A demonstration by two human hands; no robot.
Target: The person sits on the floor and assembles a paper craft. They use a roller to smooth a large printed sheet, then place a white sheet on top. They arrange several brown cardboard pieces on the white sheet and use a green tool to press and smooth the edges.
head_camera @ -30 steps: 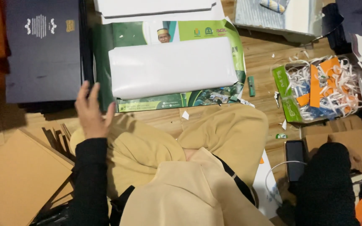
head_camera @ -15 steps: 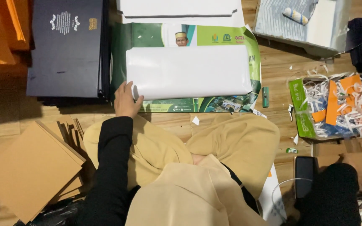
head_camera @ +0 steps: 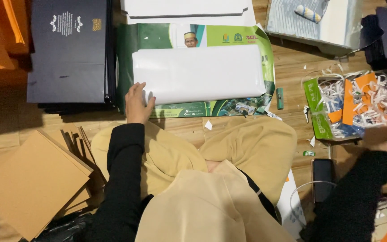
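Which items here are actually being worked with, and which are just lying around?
In use:
left hand resting on the white sheet
green poster beneath it

Lying about:
dark folders
brown card stack
box of paper shreds
phone
green marker

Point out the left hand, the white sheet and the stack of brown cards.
left hand (head_camera: 138, 104), head view, back of the hand
white sheet (head_camera: 200, 74), head view, middle of its face
stack of brown cards (head_camera: 30, 181), head view, top card
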